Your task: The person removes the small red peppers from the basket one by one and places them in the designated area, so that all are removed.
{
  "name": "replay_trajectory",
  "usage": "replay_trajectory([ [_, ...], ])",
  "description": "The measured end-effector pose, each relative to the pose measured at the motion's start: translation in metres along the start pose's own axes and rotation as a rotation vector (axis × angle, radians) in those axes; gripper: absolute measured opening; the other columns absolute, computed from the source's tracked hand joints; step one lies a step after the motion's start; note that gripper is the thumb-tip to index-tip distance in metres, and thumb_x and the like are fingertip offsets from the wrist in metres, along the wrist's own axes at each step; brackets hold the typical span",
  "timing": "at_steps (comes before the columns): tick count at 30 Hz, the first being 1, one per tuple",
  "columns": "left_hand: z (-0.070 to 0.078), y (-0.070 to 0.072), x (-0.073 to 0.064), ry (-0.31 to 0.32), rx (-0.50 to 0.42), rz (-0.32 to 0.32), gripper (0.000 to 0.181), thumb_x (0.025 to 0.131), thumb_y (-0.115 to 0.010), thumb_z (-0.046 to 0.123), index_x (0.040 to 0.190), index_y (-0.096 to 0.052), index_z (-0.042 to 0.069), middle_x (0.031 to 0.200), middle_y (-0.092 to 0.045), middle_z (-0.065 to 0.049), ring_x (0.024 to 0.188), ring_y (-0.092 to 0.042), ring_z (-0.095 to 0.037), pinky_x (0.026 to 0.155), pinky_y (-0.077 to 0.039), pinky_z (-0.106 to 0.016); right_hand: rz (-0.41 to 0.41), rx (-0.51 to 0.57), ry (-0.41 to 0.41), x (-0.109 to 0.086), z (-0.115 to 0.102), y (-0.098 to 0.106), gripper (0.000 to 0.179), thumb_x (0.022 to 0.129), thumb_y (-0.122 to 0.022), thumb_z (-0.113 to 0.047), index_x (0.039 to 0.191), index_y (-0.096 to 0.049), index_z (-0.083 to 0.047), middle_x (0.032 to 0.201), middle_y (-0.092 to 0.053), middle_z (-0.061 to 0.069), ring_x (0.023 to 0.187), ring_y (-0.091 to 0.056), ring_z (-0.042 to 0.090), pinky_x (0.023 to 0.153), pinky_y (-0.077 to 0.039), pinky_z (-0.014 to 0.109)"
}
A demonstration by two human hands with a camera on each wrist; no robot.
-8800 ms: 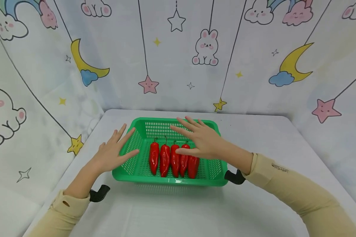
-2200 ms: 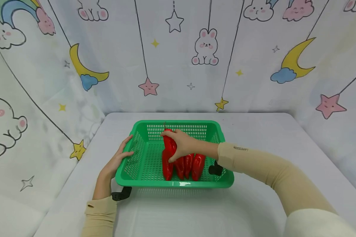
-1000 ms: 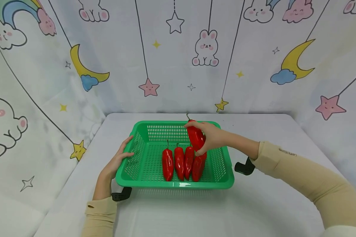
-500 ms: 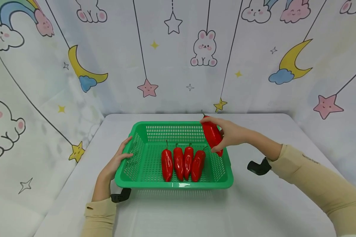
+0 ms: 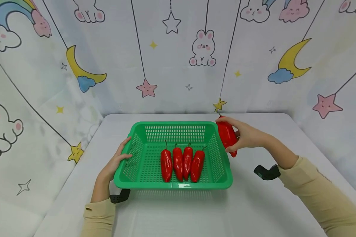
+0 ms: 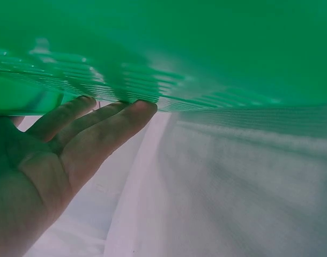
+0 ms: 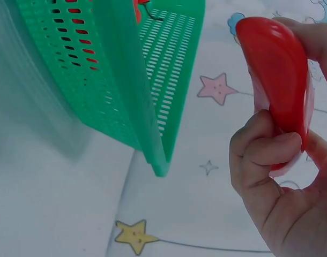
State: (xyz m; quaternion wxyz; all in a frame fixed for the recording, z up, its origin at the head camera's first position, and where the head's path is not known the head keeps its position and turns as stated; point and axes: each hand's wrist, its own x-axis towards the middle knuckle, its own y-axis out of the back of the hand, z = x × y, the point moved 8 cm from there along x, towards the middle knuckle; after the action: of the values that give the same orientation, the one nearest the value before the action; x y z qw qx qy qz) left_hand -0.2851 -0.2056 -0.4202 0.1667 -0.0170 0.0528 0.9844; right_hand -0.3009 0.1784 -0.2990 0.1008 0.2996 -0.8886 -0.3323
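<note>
My right hand pinches a glossy red chili pepper between thumb and fingers, raised just outside the right rim of the green plastic basket. The pepper leans, with its stem toward the back. The right wrist view shows the same pepper between curled fingers, away from the basket wall. At the basket's left side, my left hand holds the rim, thumb over the edge. In the left wrist view its fingers lie against the outer wall. Several red peppers lie side by side inside.
The basket stands on a table with a white cloth. Behind it hangs a curtain printed with moons, stars and rabbits. A black wrist-worn camera is by the left wrist, another black camera by the right.
The left hand, spread in the air at first, came to the rim and stays there. The right hand took the leftmost pepper, lifted it and carried it rightward past the basket's right edge.
</note>
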Motion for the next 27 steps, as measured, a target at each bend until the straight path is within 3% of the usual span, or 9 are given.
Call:
replay_trajectory([
  [15, -0.002, 0.003, 0.001, -0.012, 0.006, -0.007, 0.068, 0.093, -0.039, 0.014, 0.148, -0.002, 0.028, 0.15, 0.006, -0.01, 0.127, -0.018, -0.038, 0.083, -0.039, -0.04, 0.048, 0.025, -0.08, -0.025, 0.031, 0.0, 0.089, 0.065, -0.08, -0.009, 0.138, -0.029, -0.019, 0.127, -0.037, 0.016, 0.101, -0.048, 0.039, 0.065, -0.052, 0.036],
  [27, -0.002, 0.002, 0.002, -0.014, 0.018, -0.005, 0.068, 0.094, -0.039, 0.014, 0.148, 0.0, 0.027, 0.15, 0.006, -0.01, 0.128, -0.016, -0.038, 0.085, -0.038, -0.042, 0.066, 0.073, -0.104, -0.036, 0.066, -0.008, 0.089, 0.066, -0.078, -0.007, 0.139, -0.027, -0.013, 0.128, -0.035, 0.02, 0.104, -0.044, 0.042, 0.066, -0.052, 0.037],
])
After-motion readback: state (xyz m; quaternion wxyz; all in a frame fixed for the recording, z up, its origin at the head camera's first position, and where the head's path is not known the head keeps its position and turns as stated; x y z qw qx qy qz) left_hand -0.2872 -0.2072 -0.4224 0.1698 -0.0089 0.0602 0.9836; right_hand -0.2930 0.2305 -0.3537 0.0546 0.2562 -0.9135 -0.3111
